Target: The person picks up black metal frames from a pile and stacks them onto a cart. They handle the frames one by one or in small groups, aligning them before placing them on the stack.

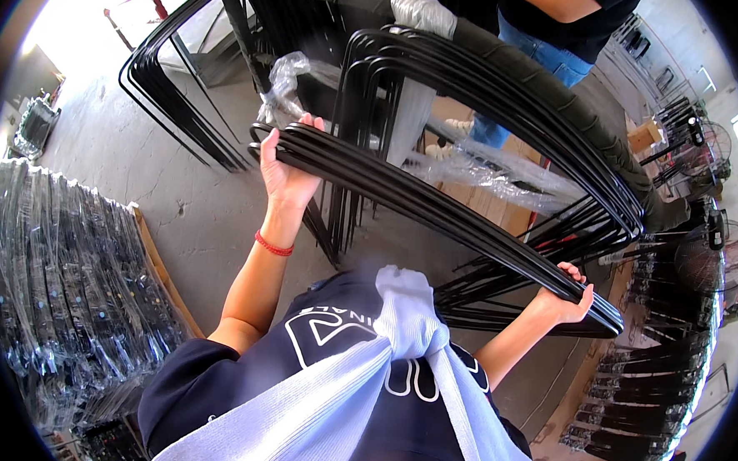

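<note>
Open floor [183, 196] lies left of the left fingers [270, 147]; just beyond them, plastic wrap [287, 78] obstructs. Rightward, the held bundle [437, 211] bars passage as far as the right fingers [572, 273], beyond which racked tubes [545, 139] crowd.

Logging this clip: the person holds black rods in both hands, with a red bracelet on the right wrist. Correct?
The head view shows the red bracelet on the left wrist, not the right; the black rods are held as you say.
</note>
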`<state>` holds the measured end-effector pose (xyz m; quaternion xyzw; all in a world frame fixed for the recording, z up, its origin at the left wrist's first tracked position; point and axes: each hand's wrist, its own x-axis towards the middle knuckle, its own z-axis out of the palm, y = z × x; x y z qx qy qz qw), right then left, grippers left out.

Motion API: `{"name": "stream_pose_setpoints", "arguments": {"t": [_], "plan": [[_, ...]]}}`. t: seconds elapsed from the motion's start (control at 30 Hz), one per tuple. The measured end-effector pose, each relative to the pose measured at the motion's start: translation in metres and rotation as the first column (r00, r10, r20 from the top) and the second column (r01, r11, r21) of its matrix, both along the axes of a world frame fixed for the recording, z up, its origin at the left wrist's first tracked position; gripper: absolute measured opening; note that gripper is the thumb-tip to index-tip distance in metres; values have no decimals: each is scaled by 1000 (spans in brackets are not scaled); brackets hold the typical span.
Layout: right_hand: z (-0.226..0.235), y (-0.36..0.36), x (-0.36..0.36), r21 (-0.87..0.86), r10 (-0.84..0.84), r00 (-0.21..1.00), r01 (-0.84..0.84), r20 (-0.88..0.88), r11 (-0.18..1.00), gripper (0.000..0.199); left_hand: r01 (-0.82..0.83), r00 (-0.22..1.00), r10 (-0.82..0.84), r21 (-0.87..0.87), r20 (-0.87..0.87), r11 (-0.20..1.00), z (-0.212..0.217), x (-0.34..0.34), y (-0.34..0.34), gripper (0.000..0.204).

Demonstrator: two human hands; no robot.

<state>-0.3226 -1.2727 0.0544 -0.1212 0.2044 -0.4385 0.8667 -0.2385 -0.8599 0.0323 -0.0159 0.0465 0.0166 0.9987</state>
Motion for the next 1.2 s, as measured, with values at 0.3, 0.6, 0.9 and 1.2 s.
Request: {"name": "stream_pose_setpoints", "arguments": {"t": [0.3,0.6,0.9,1.2], "plan": [[-24,-25,98,-68,210,978,-209,5,976,18,-32,981,47,81,-187,996,-11,120,-6,44],[-35,-61,181,-93,295,946,-309,-133,947,45,98,963,-11,312,-269,945,-7,197,-41,25],[-39,-63,190,-119,444,872,-473,-207,873,69,308,945,-233,392,-227,867,-16,209,-41,38],[-37,-4,155,-30,506,819,-533,-271,846,63,340,940,-276,478,-201,810,-28,169,-64,86]]}}
